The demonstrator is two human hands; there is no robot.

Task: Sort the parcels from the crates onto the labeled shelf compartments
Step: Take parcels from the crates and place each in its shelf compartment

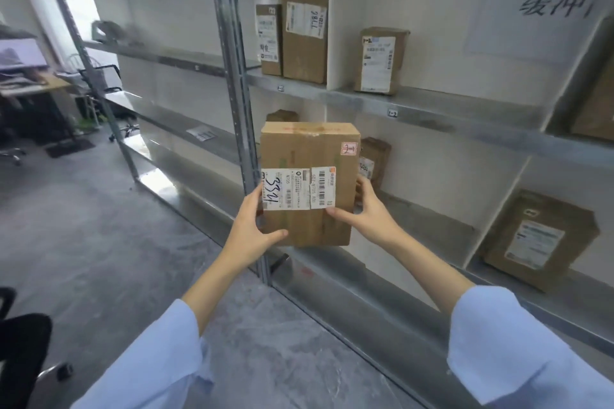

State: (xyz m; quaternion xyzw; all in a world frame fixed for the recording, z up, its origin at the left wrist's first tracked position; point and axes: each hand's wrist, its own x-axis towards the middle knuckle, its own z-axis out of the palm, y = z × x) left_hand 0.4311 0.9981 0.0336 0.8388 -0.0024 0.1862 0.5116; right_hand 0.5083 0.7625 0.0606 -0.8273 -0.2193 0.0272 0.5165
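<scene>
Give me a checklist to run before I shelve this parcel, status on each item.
1. Grip: left hand and right hand both hold the held parcel near its lower edge. Ok.
2. Destination sticker is legible and reads 2-1. Ok.
3. Row check: the shelf above carries label 1-1 and label 1-2, so it is not the target row. Ok.
4. A 2-1 label on the shelf: none in view. Cannot tell.
5. Room behind: a small parcel peeks over the held one; the rest is hidden. Cannot tell.
</scene>
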